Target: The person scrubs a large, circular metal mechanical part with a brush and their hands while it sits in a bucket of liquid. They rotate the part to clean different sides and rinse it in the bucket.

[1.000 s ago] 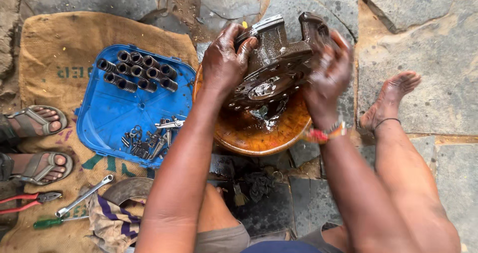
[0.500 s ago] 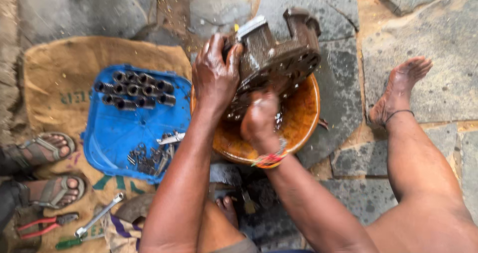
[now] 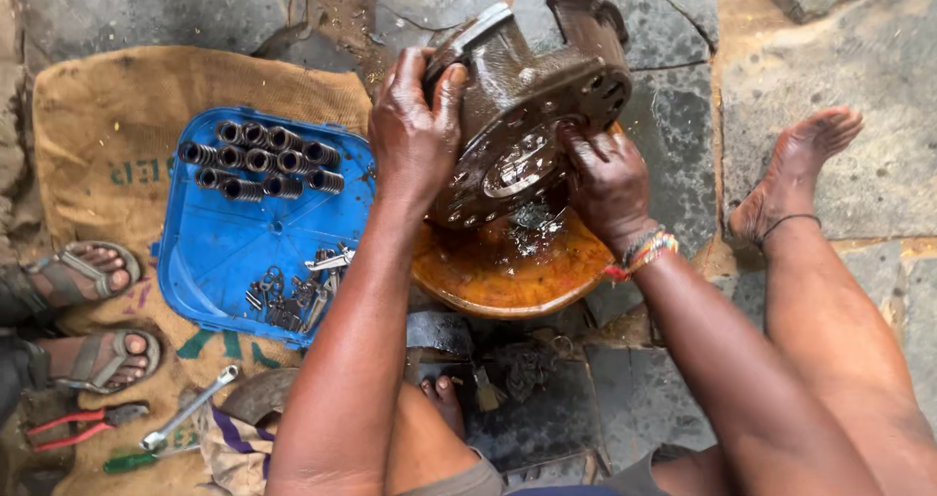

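A heavy, greasy metal housing (image 3: pixel 532 105) with a round bolt-hole flange is held tilted over an orange basin (image 3: pixel 508 276) of dirty liquid. My left hand (image 3: pixel 415 125) grips the housing's upper left side. My right hand (image 3: pixel 605 179) presses on the flange's lower right face, fingers wet and oily. Liquid drips from the flange into the basin.
A blue tray (image 3: pixel 229 252) on burlap sacking (image 3: pixel 88 115) holds several valve springs (image 3: pixel 259 159) and small metal parts (image 3: pixel 298 296). A spanner (image 3: pixel 185 410), red-handled pliers (image 3: pixel 83 423) and a green screwdriver lie lower left. Another person's sandalled feet (image 3: pixel 83 310) sit at left. My bare foot (image 3: pixel 795 174) rests on stone.
My right hand left the housing's right side, went under it, and now rests on the flange face. The housing has tilted further, flange turned toward me.
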